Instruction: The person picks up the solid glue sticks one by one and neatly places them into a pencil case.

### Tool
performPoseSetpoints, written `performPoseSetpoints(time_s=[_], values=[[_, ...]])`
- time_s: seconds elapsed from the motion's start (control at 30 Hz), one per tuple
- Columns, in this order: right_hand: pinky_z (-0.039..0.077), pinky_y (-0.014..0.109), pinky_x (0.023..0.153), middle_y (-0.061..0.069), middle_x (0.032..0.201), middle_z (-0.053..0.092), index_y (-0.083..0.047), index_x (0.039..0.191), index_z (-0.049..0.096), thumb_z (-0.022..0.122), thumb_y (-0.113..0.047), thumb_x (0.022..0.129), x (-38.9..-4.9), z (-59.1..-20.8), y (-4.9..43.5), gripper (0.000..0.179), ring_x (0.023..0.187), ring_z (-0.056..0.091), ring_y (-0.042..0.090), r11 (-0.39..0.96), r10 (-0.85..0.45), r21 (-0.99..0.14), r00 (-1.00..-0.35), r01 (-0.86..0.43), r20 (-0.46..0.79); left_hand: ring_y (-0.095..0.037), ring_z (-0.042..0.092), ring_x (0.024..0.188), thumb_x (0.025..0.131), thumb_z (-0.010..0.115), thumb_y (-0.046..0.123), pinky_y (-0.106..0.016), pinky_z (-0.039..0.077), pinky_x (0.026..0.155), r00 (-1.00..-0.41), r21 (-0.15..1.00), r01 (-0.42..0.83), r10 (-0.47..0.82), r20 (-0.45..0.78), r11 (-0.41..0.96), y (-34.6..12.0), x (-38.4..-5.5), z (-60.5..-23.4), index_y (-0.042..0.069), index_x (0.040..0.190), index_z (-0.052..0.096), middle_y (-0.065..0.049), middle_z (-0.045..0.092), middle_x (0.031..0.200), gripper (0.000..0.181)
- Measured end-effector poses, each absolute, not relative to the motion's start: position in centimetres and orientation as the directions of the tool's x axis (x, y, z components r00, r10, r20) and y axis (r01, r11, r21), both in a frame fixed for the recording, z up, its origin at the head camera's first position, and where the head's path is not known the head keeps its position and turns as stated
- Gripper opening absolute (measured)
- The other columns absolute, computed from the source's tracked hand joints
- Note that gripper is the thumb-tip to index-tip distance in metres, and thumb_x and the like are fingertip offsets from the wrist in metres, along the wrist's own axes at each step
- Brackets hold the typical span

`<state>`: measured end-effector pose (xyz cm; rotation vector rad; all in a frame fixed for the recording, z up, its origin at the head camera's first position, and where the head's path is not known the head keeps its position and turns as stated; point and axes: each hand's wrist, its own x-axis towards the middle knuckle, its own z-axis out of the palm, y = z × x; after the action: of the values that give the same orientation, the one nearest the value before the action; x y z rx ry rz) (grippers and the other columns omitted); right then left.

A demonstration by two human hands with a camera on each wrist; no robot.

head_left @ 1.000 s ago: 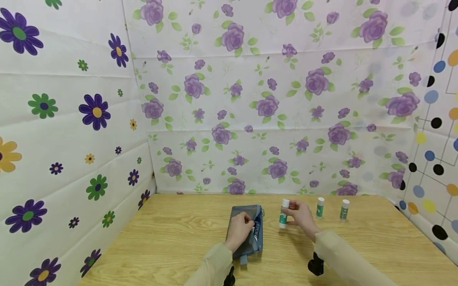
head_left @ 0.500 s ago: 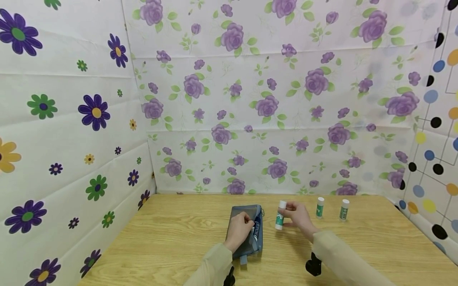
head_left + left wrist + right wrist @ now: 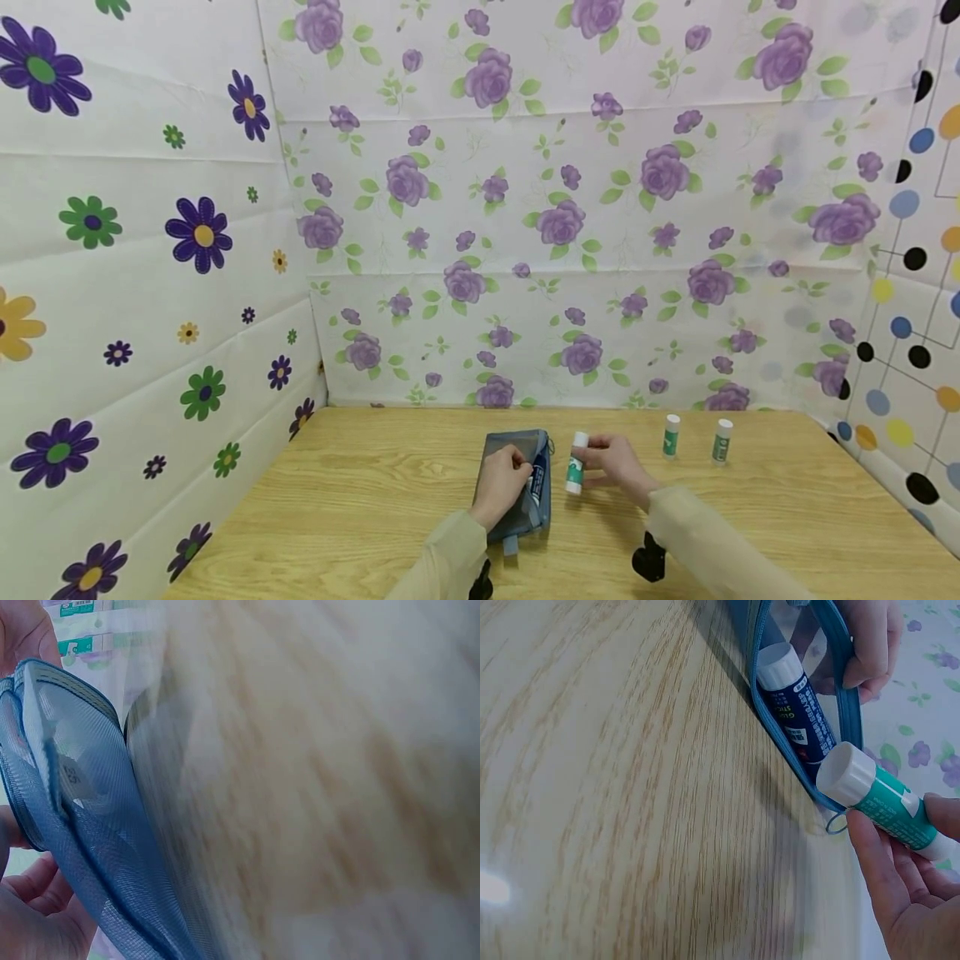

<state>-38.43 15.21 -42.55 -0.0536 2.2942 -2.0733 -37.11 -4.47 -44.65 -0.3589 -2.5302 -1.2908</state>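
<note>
Right hand pinches green glue stick between thumb and fingertips, lower centre-right of head frame — stick lower and farther left than half a second ago, slightly tilted, near mouth of blue pouch. Left hand grips pouch edge, unmoved. Navy glue stick inside pouch. At lower right, left-hand spare stick and right-hand spare stick stand unchanged.

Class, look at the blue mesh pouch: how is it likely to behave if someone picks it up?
The blue mesh pouch would probably flex and sag, since its walls look like thin, see-through mesh. It is likely light for its size for the same reason. The navy glue stick inside might slide out if tipped, because the mouth gapes open.
</note>
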Motion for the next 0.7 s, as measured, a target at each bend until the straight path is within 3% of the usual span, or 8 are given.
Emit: performPoseSetpoints(time_s=[0.47, 0.7], values=[[0.048, 0.045, 0.07, 0.019, 0.091, 0.057, 0.015, 0.112, 0.047, 0.061, -0.009, 0.087, -38.1, -42.6, 14.2, 0.037, 0.082, 0.058, 0.032, 0.135, -0.093, -0.988, -0.992, 0.072, -0.085, -0.01, 0.045, 0.055, 0.086, 0.057, 0.008, -0.028, 0.037, 0.048, -0.935, 0.749, 0.326, 0.081, 0.345, 0.577, -4.4, -37.3, -44.7, 0.009, 0.078, 0.055, 0.002, 0.048, 0.066, 0.008], [0.05, 0.04, 0.063, 0.017, 0.086, 0.059, 0.013, 0.107, 0.051, 0.062, -0.008, 0.085, -38.1, -42.6, 13.4, 0.032, 0.074, 0.06, 0.027, 0.157, -0.102, -0.984, -0.989, 0.088, -0.104, -0.011, 0.045, 0.055, 0.086, 0.058, 0.007, -0.027, 0.036, 0.049, -0.934, 0.744, 0.325, 0.078, 0.347, 0.584, -4.4, -37.3, -44.7, 0.009, 0.077, 0.055, 0.002, 0.048, 0.065, 0.009]])
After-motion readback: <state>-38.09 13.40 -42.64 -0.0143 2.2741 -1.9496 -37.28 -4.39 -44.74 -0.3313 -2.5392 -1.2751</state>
